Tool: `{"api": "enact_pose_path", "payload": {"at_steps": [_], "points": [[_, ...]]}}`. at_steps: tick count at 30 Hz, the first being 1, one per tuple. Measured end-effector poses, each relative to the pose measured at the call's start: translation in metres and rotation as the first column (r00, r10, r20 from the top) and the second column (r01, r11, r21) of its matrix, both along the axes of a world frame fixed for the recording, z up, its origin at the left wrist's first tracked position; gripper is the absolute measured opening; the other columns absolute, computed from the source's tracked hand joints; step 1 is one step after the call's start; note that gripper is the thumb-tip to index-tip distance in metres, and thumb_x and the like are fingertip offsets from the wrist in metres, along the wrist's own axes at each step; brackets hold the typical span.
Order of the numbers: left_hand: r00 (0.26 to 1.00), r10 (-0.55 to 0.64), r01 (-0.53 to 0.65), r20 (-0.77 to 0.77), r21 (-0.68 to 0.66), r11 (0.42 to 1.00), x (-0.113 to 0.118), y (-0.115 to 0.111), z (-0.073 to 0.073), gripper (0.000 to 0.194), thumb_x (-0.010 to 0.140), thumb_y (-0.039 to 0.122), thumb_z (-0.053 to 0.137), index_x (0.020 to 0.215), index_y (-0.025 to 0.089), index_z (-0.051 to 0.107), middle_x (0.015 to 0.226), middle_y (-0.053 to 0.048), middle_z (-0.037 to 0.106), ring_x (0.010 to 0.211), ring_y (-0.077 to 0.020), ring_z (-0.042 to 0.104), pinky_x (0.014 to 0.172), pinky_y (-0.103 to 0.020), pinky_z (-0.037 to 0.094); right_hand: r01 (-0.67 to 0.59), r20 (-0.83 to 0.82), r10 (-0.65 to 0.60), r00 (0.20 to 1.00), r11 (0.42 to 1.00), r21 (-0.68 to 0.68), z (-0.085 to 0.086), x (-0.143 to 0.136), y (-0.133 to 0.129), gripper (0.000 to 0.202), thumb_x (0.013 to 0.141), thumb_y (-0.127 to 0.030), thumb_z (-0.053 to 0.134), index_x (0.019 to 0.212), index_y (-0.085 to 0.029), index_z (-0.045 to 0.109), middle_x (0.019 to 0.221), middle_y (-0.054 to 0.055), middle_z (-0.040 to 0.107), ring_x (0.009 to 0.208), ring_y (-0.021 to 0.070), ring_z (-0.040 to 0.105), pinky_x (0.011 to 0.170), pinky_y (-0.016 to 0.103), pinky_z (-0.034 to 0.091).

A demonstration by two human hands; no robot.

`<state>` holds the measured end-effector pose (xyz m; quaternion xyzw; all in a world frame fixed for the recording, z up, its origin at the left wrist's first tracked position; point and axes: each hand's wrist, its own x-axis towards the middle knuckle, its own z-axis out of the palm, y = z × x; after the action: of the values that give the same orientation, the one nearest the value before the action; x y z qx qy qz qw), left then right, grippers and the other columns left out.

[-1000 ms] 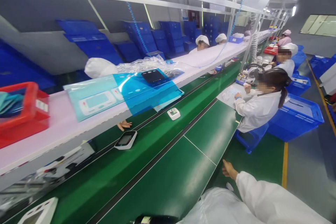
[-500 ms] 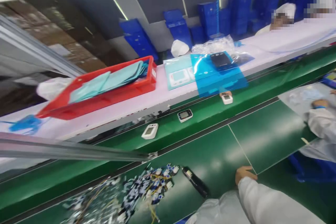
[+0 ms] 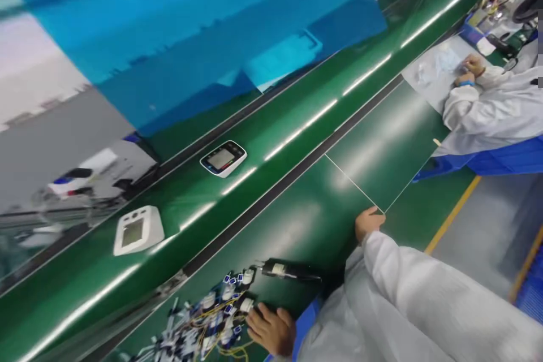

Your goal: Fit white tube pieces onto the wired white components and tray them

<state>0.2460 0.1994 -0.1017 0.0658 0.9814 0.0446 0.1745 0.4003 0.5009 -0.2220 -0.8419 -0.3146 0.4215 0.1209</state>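
Note:
My left hand (image 3: 272, 329) lies low in the view with its fingers spread. Its fingertips are beside a heap of small white-and-blue parts with yellow wires (image 3: 220, 317); I see nothing held in it. A black pen-shaped electric screwdriver (image 3: 288, 270) lies on the green worktop between the heap and my right sleeve. My right hand (image 3: 368, 223) rests at the worktop's near edge, thumb apart and nothing visible in it. Beyond, on the green belt, are a white monitor with a small screen (image 3: 138, 231) and a dark-faced one (image 3: 223, 157).
Translucent blue film (image 3: 203, 39) hangs over the belt's far side. A co-worker's hands (image 3: 470, 70) are over a pale mat (image 3: 424, 70) at the right. Blue plastic seating (image 3: 500, 157) and a yellow floor line (image 3: 453, 212) lie beyond my right arm.
The view has swung down and closer to the belt, and the red bin has left it. My left hand has come into view beside the heap. My right hand still rests at the worktop edge.

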Motion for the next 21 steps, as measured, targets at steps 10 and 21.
{"api": "enact_pose_path", "payload": {"at_steps": [10, 21], "points": [[0.967, -0.224, 0.233, 0.121, -0.063, 0.971, -0.029, -0.049, 0.003, 0.056, 0.091, 0.039, 0.042, 0.133, 0.011, 0.067, 0.143, -0.030, 0.057, 0.145, -0.0489, 0.045, 0.117, -0.064, 0.035, 0.147, 0.374, -0.209, 0.904, 0.971, 0.188, 0.013, -0.044, 0.002, 0.050, 0.107, -0.050, 0.049, 0.148, -0.022, 0.048, 0.145, 0.019, 0.053, 0.119, 0.0297, 0.063, 0.093, 0.047, 0.059], [0.911, -0.398, 0.411, 0.111, -0.157, 0.898, -0.017, -0.061, -0.002, 0.052, 0.104, 0.038, 0.048, 0.146, 0.007, 0.053, 0.156, -0.028, 0.040, 0.150, -0.0456, 0.036, 0.120, -0.066, 0.032, 0.265, 0.154, -0.343, 0.927, 0.886, 0.381, -0.007, -0.044, -0.005, 0.069, 0.102, -0.064, 0.042, 0.153, -0.017, 0.038, 0.128, 0.028, 0.055, 0.102, 0.0359, 0.072, 0.073, 0.044, 0.058]]}}
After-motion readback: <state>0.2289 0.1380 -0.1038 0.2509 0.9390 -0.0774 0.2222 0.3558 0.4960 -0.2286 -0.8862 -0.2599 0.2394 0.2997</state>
